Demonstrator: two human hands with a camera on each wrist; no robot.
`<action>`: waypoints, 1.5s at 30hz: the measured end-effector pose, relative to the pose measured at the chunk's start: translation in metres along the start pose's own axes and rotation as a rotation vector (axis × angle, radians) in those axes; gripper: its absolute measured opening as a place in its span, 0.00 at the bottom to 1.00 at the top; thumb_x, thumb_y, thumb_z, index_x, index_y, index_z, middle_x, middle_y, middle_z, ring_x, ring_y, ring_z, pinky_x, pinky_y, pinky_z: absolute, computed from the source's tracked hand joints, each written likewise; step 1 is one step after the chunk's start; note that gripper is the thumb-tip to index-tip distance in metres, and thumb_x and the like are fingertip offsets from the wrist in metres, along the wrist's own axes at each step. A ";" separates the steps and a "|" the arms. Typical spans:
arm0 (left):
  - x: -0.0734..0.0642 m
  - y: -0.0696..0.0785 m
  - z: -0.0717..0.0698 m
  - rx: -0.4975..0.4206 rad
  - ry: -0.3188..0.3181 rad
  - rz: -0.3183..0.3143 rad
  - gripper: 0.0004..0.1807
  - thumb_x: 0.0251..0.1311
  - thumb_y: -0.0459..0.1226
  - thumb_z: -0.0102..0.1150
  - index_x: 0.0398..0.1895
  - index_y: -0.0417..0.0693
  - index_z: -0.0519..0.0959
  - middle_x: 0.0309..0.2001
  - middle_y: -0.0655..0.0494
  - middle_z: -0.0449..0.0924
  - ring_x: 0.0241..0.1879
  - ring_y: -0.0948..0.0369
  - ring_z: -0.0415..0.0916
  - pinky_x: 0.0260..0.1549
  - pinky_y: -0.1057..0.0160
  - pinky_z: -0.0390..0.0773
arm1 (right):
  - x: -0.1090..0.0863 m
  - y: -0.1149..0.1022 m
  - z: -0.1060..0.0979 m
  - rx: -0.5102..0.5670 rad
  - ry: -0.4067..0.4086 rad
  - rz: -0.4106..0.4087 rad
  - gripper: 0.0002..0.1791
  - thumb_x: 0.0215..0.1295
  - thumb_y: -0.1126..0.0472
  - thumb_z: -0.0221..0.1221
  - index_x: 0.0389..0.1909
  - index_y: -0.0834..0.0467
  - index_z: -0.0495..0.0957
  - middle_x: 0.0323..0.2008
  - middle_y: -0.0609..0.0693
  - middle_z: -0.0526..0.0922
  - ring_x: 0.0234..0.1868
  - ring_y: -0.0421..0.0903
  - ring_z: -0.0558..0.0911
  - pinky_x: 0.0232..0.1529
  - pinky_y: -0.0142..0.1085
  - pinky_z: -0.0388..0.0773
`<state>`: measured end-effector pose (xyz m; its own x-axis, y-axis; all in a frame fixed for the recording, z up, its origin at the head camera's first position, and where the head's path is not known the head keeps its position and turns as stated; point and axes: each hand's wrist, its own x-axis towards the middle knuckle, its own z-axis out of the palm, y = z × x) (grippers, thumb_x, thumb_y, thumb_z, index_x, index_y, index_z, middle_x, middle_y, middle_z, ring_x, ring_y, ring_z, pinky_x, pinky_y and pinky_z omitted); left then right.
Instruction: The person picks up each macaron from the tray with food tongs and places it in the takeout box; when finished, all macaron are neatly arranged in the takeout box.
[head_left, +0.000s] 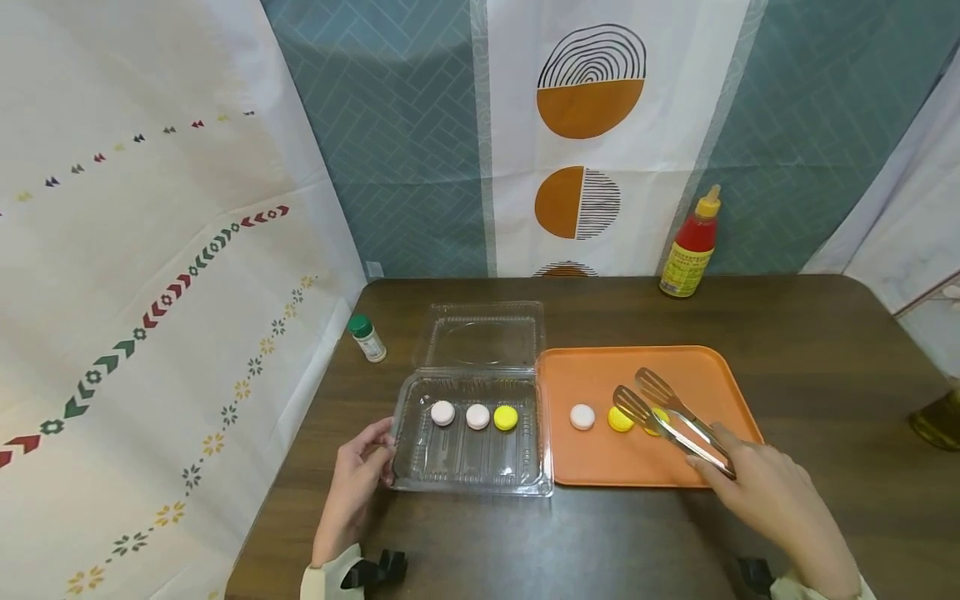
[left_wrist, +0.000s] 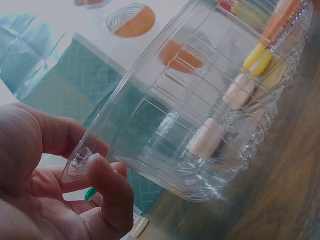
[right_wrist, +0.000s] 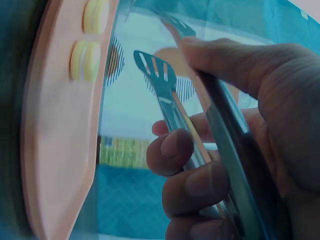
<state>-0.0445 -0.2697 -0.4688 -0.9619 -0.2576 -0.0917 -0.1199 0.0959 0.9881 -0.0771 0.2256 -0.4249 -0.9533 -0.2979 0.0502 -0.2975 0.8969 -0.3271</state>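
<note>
A clear plastic clamshell container (head_left: 471, 475) lies with its lid folded back; inside sit two pale pink macarons (head_left: 477, 417) and a yellow macaron (head_left: 506, 417). My left hand (head_left: 358, 471) pinches the container's left rim, and the left wrist view has thumb and fingers at that rim's corner. Metal tongs (head_left: 682, 439) are held in my right hand (head_left: 772, 492), their slotted ends apart with nothing between them. Under them, on an orange tray (head_left: 592, 467), are a white macaron (head_left: 582, 417) and two yellow macarons (head_left: 620, 419), one partly hidden by the tongs.
A small green-capped shaker bottle (head_left: 367, 338) stands at the table's left edge. At the back, right of centre, is a red sauce bottle (head_left: 687, 254) with a yellow cap. A dark glass (head_left: 941, 419) is at the far right. Patterned cloths hang behind and left.
</note>
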 end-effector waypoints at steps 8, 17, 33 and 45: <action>0.001 0.003 0.000 0.003 -0.008 -0.004 0.24 0.64 0.20 0.49 0.64 0.27 0.72 0.39 0.43 0.72 0.21 0.62 0.67 0.18 0.67 0.72 | -0.016 0.016 0.003 0.011 -0.032 0.105 0.24 0.69 0.47 0.62 0.55 0.61 0.74 0.18 0.46 0.69 0.20 0.48 0.70 0.17 0.44 0.64; 0.001 0.000 -0.002 -0.015 -0.011 -0.008 0.25 0.61 0.19 0.46 0.63 0.27 0.73 0.39 0.43 0.71 0.21 0.63 0.67 0.18 0.67 0.72 | -0.018 0.024 0.011 0.017 -0.064 0.115 0.28 0.67 0.47 0.64 0.57 0.65 0.75 0.28 0.59 0.81 0.27 0.60 0.80 0.19 0.56 0.71; -0.002 -0.003 -0.004 -0.033 -0.014 0.001 0.29 0.54 0.16 0.44 0.62 0.25 0.73 0.40 0.38 0.71 0.21 0.63 0.67 0.18 0.68 0.72 | -0.019 0.026 0.011 0.011 -0.072 0.105 0.27 0.69 0.50 0.63 0.57 0.67 0.77 0.29 0.57 0.82 0.27 0.56 0.80 0.18 0.53 0.70; -0.001 -0.001 -0.002 -0.035 -0.029 0.020 0.28 0.57 0.16 0.45 0.63 0.25 0.72 0.40 0.41 0.71 0.21 0.62 0.67 0.18 0.67 0.73 | -0.011 0.023 -0.008 -0.022 -0.054 0.069 0.26 0.68 0.51 0.64 0.59 0.63 0.77 0.20 0.47 0.70 0.23 0.48 0.71 0.18 0.45 0.65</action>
<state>-0.0429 -0.2715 -0.4690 -0.9708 -0.2282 -0.0744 -0.0920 0.0673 0.9935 -0.0738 0.2523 -0.4252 -0.9675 -0.2519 -0.0227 -0.2330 0.9227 -0.3072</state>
